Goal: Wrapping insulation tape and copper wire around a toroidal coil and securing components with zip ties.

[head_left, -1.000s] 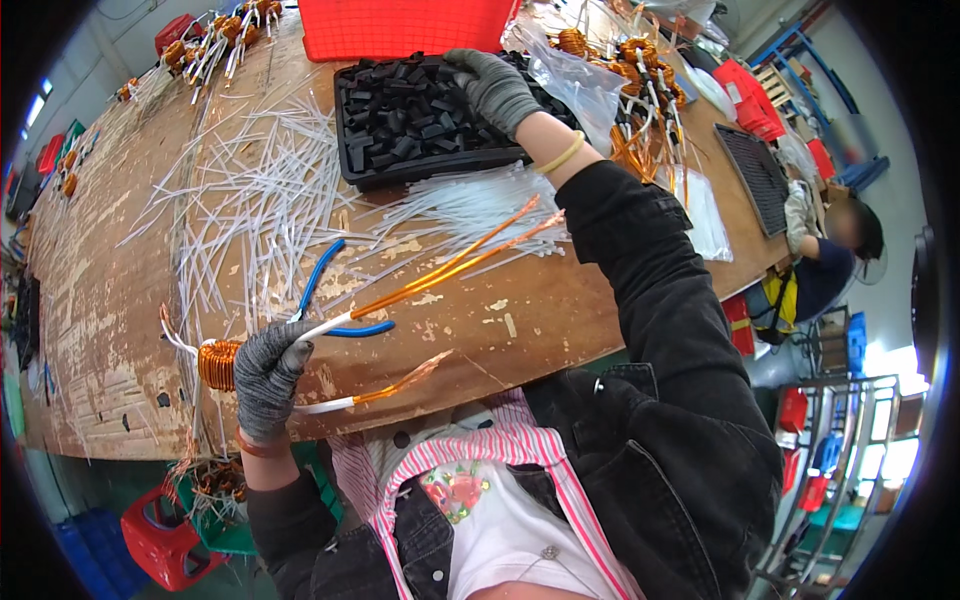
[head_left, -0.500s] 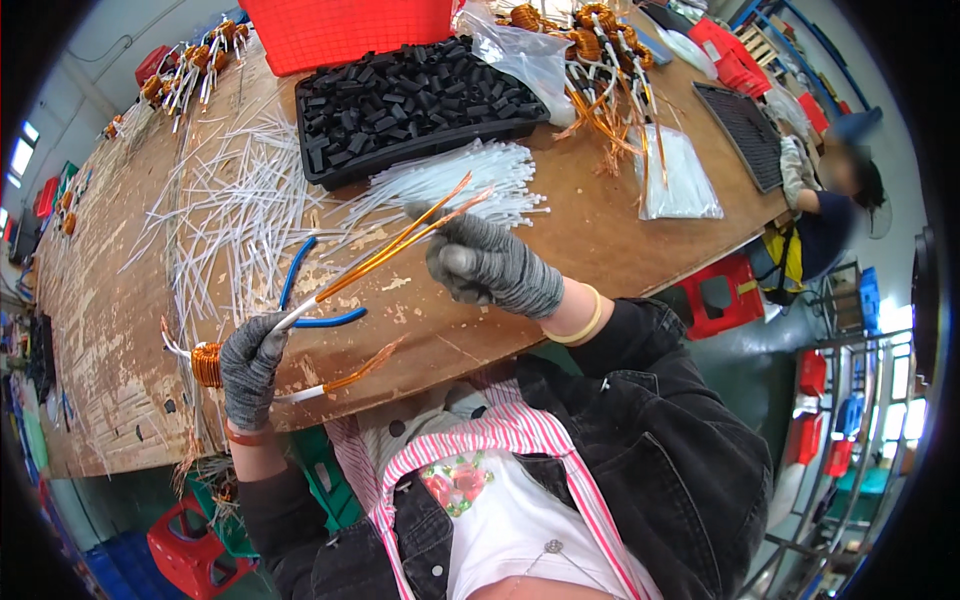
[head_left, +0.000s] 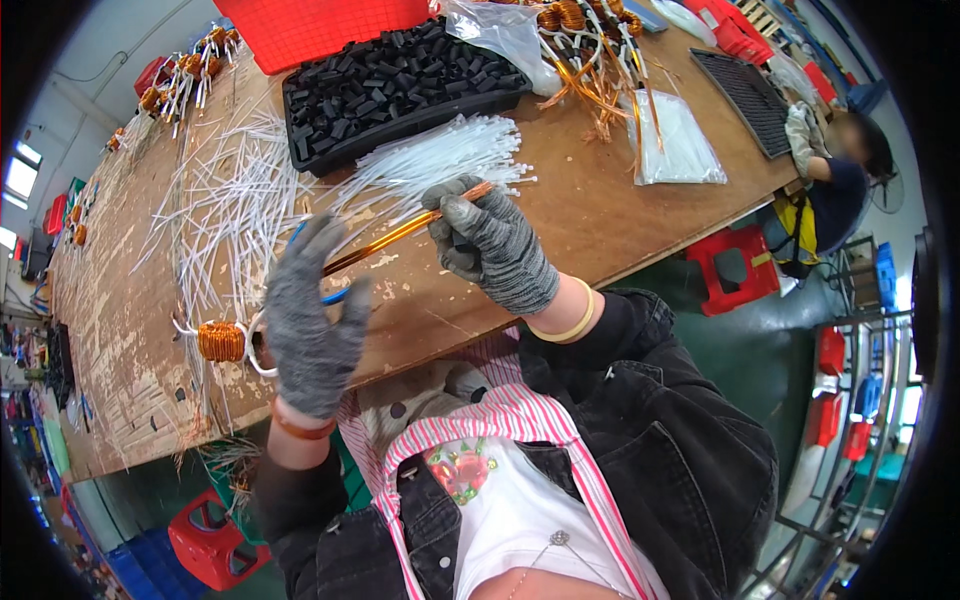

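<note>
The right hand (head_left: 492, 252) is pinching the orange enamelled copper wires (head_left: 385, 242) near their bare tips, its fingers closed on the bundle above the near side of the bench (head_left: 600, 220), and a small black piece (head_left: 463, 241) is showing against its palm, though how firmly it is being kept there is hard to tell. The left hand (head_left: 312, 325) is spreading its fingers wide and almost straight across the lower stretch of the wires; whether it is touching them cannot be told, and it does not appear to be gripping anything. The toroidal coil (head_left: 221, 341) is lying on the bench just left of that hand, white-sleeved leads (head_left: 262, 368) curving from it. With the right fingers alone visibly bearing the wires, good handling here probably means pinching close behind the tips, keeping the strands parallel so that none is splaying, and pulling gently enough that the coil is not dragging. The left fingers would be steadying best by closing lightly around the sleeved part, staying clear of the blue handle (head_left: 335, 296) partly showing beside them.
</note>
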Action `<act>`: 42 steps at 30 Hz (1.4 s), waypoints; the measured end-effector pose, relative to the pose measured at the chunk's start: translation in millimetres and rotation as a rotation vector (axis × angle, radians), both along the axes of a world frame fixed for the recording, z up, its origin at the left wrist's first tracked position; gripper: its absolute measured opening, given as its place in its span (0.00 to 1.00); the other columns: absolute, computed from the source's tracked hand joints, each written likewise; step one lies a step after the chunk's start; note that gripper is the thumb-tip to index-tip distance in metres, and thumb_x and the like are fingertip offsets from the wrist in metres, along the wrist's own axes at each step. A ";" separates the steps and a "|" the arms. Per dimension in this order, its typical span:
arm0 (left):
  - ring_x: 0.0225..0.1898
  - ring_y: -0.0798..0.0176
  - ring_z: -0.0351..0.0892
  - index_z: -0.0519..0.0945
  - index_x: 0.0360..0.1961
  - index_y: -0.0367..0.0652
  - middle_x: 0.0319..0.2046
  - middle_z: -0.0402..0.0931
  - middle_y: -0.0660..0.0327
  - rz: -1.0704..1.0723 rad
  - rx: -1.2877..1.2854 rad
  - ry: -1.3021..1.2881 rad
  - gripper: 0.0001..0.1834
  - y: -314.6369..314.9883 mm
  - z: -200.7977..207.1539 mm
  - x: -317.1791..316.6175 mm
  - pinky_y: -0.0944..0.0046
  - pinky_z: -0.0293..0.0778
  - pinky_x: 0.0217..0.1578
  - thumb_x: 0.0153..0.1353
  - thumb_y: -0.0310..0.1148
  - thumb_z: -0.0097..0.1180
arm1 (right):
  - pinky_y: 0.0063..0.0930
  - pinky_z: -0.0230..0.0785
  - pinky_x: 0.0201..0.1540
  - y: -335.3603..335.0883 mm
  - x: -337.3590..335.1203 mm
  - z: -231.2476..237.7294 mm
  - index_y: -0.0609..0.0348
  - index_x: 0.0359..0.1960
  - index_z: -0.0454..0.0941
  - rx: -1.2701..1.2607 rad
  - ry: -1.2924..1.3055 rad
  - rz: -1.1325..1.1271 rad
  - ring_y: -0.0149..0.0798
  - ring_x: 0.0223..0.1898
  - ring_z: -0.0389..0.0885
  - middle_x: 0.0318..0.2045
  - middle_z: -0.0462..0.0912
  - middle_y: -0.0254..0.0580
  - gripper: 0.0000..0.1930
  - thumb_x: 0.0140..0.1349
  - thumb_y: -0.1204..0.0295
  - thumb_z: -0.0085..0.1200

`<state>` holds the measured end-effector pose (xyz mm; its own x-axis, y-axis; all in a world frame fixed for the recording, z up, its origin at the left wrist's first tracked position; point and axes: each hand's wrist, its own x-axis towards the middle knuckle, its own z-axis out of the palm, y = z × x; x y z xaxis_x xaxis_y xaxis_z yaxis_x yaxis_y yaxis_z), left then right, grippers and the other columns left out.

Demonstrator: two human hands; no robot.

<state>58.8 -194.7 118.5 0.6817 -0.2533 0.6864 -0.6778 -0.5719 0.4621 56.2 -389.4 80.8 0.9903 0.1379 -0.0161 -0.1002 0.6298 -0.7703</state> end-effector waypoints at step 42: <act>0.33 0.57 0.79 0.80 0.35 0.40 0.33 0.79 0.56 -0.354 -0.038 0.048 0.10 -63.7 -10.4 21.9 0.64 0.75 0.36 0.49 0.21 0.60 | 0.12 0.54 0.17 -56.1 -9.7 1.8 0.58 0.43 0.71 -0.197 -0.057 -0.311 0.21 0.17 0.62 0.25 0.73 0.32 0.16 0.61 0.60 0.51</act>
